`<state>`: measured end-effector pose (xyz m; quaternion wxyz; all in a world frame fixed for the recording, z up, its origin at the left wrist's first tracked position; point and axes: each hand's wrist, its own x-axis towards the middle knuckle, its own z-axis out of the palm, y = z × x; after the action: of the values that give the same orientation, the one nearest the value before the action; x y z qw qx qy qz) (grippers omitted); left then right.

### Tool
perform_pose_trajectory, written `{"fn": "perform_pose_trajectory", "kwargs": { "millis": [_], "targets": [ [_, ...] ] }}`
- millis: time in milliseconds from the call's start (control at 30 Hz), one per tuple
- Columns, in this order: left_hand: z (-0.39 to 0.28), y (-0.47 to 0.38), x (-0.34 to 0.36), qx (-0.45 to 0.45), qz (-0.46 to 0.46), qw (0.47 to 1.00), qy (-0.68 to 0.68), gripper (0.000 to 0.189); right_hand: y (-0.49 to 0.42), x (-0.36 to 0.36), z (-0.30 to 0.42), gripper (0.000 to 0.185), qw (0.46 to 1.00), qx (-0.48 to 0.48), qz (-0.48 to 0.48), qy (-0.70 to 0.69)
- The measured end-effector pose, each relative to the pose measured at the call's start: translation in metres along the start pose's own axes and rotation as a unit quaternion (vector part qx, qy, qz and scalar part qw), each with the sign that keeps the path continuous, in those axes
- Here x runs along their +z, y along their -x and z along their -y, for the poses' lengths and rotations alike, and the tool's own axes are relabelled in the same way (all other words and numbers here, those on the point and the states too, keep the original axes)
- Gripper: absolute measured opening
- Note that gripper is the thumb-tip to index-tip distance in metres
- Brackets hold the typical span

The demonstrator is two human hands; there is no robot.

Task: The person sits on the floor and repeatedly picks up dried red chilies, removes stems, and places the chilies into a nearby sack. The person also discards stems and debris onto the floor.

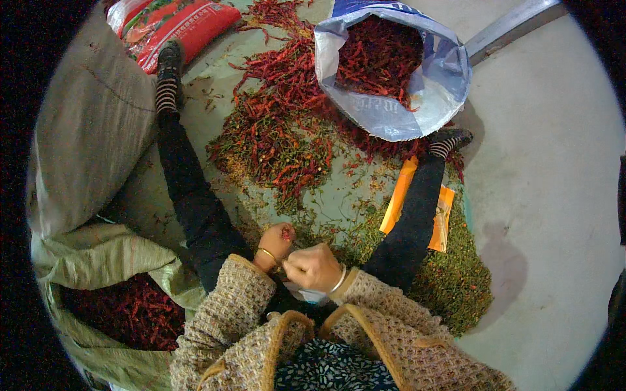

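Observation:
My left hand (277, 244), with a gold bangle at the wrist, is closed around a bit of red dried chili that shows at its fingers. Close beside it on the right, my right hand (313, 268) wears a silver bangle and has curled fingers; whether it holds anything is hidden. Both hands are over my lap, between my spread legs. A pale object (311, 295) lies under the right hand, mostly covered. Beyond the hands, a pile of red dried chilies (288, 141) mixed with green stems spreads over the floor.
An open white-and-blue woven sack (391, 115) of dried chilies stands at the top. A green woven sack (112, 254) holds more at lower left, below a large grey sack (93, 132). A red printed bag (195, 29) lies upper left. Stems (455, 283) and orange packaging (399, 195) lie by my right leg.

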<state>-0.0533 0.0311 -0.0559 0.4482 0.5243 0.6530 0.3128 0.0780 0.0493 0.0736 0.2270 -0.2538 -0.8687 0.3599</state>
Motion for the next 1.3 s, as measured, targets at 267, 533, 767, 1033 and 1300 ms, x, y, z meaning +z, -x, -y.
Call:
{"fn": "perform_pose_trajectory", "kwargs": {
  "millis": [267,533,767,1033,1300],
  "targets": [
    [-0.030,-0.022,-0.010,-0.221,0.131,0.914,0.314,0.016,-0.013,-0.081,-0.232,0.032,0.909,0.197,-0.102,0.352],
    [-0.024,-0.030,-0.005,-0.259,0.095,0.860,0.429,0.007,-0.003,-0.048,-0.227,0.030,0.870,0.327,0.087,0.359],
    [-0.030,-0.030,-0.005,-0.267,0.134,0.869,0.394,0.010,0.036,-0.020,-0.168,0.026,0.846,0.483,-0.147,-0.173],
    [-0.049,-0.021,-0.005,-0.263,0.248,0.829,0.426,0.014,0.052,0.008,-0.110,0.029,0.798,0.465,-0.181,-0.339],
    [-0.048,-0.016,-0.002,-0.203,0.307,0.843,0.393,0.015,0.044,0.021,-0.094,0.026,0.764,0.447,-0.197,-0.421]
  ]
}}
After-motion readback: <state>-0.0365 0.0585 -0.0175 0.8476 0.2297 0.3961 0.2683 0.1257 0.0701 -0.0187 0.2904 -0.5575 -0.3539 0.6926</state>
